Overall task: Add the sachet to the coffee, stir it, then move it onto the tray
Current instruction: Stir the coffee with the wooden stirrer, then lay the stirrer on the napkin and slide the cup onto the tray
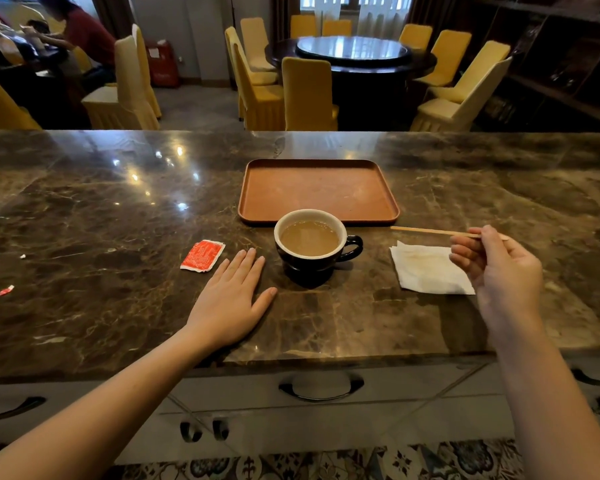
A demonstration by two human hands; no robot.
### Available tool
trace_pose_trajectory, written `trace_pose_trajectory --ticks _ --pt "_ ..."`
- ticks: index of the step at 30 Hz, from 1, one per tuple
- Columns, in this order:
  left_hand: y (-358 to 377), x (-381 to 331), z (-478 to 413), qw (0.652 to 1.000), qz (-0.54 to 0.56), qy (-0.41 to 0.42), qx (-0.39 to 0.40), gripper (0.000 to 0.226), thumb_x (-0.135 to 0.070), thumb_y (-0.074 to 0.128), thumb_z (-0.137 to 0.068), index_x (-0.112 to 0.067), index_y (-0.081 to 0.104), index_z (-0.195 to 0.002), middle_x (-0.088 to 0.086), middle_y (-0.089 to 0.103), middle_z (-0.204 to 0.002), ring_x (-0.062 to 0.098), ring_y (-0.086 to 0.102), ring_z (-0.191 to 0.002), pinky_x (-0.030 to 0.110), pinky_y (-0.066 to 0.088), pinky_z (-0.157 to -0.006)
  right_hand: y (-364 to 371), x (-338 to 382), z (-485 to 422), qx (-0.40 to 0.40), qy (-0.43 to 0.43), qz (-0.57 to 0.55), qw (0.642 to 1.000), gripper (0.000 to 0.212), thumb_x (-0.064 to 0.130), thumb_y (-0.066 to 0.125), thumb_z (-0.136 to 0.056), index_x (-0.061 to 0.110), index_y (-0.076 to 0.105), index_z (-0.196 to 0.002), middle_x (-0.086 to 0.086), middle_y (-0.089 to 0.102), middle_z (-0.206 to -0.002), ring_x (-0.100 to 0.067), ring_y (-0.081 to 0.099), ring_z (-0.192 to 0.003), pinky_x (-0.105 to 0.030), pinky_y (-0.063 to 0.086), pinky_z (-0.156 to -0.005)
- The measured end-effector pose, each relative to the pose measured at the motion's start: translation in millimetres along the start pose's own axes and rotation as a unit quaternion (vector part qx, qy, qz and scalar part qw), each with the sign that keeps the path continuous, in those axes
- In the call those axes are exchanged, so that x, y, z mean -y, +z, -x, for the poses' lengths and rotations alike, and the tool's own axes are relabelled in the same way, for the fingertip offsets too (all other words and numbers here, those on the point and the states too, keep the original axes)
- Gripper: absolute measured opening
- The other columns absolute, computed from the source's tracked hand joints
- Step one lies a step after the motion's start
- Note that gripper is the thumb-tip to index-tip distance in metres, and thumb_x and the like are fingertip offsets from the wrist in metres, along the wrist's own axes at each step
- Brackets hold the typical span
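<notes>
**Stirrer lifted, coffee beside the tray**

The left hand [228, 299] lies flat and empty. The right hand [499, 268] pinches the stirrer [433, 231] above the napkin [426, 268]. Red sachet [202, 255] lies left of the coffee cup [314, 244], just before the tray [317, 190].

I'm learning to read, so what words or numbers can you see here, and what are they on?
Nothing here can be read clearly.
Red and white paper sachet on the dark marble counter: rows of small white print, too blurred to read.
Small torn red scrap: too small to tell.
Red cabinet in the background: white paper labels, too far to read.
Black ceramic cup, brown rectangular tray, white napkin: no writing.
</notes>
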State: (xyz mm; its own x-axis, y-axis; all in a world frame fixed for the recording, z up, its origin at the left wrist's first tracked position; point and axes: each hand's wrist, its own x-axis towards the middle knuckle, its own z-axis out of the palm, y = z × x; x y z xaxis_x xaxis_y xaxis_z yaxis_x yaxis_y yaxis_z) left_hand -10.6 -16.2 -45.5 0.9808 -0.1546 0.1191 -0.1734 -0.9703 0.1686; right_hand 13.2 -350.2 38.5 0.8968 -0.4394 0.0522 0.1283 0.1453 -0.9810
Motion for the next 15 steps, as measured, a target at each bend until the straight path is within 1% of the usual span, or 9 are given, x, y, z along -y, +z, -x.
trace_pose_trajectory --ticks 3,7,9,12,15 --pt "0 0 -1 1.000 -0.003 -0.003 0.002 0.083 -0.071 -0.003 -0.075 -0.023 0.005 -0.142 -0.002 0.001 -0.153 0.003 -0.012 -0.132 0.027 -0.008 -0.109 -22 1 2 -0.012 -0.003 0.006 1.000 0.018 0.022 0.054 -0.091 0.009 0.065 -0.096 -0.004 0.073 -0.075 -0.012 0.070 -0.069 -0.019 0.056 -0.061" --pt "1 0 -1 1.000 -0.007 -0.003 0.004 0.084 -0.072 -0.003 -0.074 -0.023 0.004 -0.142 -0.002 0.000 -0.153 0.003 -0.012 -0.133 0.027 -0.008 -0.109 -43 -9 6 -0.062 -0.042 0.066 0.995 0.011 0.015 0.051 -0.092 0.013 0.062 -0.094 -0.010 0.070 -0.082 -0.014 0.071 -0.068 -0.021 0.058 -0.060" --pt "1 0 -2 1.000 -0.009 -0.003 0.004 0.084 -0.071 -0.002 -0.075 -0.022 0.004 -0.142 -0.001 0.001 -0.153 0.003 -0.012 -0.132 0.027 -0.007 -0.109 -49 -18 8 -0.092 -0.046 0.094 0.990 0.010 0.012 0.050 -0.092 0.012 0.060 -0.096 -0.012 0.069 -0.084 -0.014 0.071 -0.066 -0.023 0.059 -0.060" --pt "1 0 -2 1.000 -0.012 -0.005 -0.001 0.084 -0.070 -0.001 -0.075 -0.021 0.006 -0.142 -0.001 0.002 -0.154 0.003 -0.011 -0.132 0.027 -0.007 -0.109 -52 -33 14 -0.115 -0.037 0.122 0.985 0.009 0.011 0.051 -0.090 0.017 0.057 -0.092 -0.011 0.069 -0.082 -0.013 0.070 -0.063 -0.022 0.058 -0.056" --pt "1 -1 -2 1.000 -0.015 -0.005 -0.002 0.083 -0.070 0.000 -0.075 -0.021 0.006 -0.142 -0.001 0.002 -0.153 0.003 -0.011 -0.132 0.027 -0.007 -0.109 -50 -45 20 -0.132 -0.053 0.170 0.975 0.010 0.013 0.051 -0.090 0.021 0.056 -0.088 -0.005 0.069 -0.078 -0.009 0.069 -0.057 -0.016 0.054 -0.049"
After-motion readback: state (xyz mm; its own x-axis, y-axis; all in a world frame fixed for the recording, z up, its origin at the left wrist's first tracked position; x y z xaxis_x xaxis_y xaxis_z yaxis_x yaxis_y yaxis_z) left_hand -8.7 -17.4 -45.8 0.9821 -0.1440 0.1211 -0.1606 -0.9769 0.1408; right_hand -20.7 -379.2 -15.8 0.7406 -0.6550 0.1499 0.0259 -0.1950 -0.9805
